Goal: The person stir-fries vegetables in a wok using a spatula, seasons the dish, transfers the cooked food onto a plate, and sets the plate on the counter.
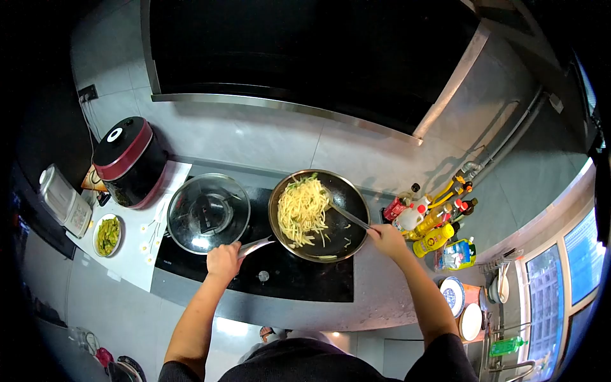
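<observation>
A dark frying pan (337,239) is over the right part of the black cooktop (299,283), with a heap of pale shredded food (302,210) and a few green bits on its left side. My left hand (224,261) is closed round the pan's metal handle (256,246), left of the pan. At the pan's right rim my right hand (386,238) grips the handle of a metal spatula (350,216), whose front end reaches the food. A glass lid (209,213) covers a vessel on the left burner.
Bottles (433,239) crowd the counter to the right, before bowls (452,296) and a sink area. At left are a rice cooker (130,162), a plate of green food (107,235) and a clear container (63,197). A range hood (286,105) hangs above.
</observation>
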Available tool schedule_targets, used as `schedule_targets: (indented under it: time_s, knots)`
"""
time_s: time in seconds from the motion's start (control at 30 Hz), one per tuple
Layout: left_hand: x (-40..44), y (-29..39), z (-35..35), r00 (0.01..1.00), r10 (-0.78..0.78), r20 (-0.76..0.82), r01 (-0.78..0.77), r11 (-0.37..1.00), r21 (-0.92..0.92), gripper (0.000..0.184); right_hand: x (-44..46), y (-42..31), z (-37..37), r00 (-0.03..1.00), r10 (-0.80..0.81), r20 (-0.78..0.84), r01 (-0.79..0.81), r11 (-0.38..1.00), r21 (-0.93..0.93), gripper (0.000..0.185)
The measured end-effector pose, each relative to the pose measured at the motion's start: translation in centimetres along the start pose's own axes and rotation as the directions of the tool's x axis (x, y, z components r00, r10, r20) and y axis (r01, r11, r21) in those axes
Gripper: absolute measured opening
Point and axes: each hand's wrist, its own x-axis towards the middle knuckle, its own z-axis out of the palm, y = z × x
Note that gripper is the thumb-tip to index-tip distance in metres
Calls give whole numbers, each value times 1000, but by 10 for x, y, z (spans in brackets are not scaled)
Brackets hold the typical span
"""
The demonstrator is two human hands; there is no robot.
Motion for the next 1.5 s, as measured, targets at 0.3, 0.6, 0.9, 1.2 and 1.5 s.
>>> schedule_targets:
  time_s: [0.3, 0.6, 0.9, 1.2, 1.5]
  knots:
    - [0, 1, 0, 1000, -9, -10, 9, 1000, -10, 23, -7, -17, -85, 999, -36, -34, 18, 901, -433, 24]
    - [2, -2, 3, 1000, 4, -9, -4, 1000, 8, 24, 103, -5, -24, 963, -83, 258, 91, 996, -17, 23]
    - [-1, 2, -3, 1000, -4, 21, 3, 999, 34, 25, 62, -72, -62, 863, -471, 183, 497, 856, -139, 29]
    - [0, 2, -2, 1000, -8, 22, 7, 1000, 16, 25, -62, -85, -113, 901, -375, 219, 434, 801, -412, 36]
    - [0, 0, -2, 1000, 11, -24, -11, 999, 34, 27, -60, -93, -86, 957, -290, 31, 278, 875, -397, 34]
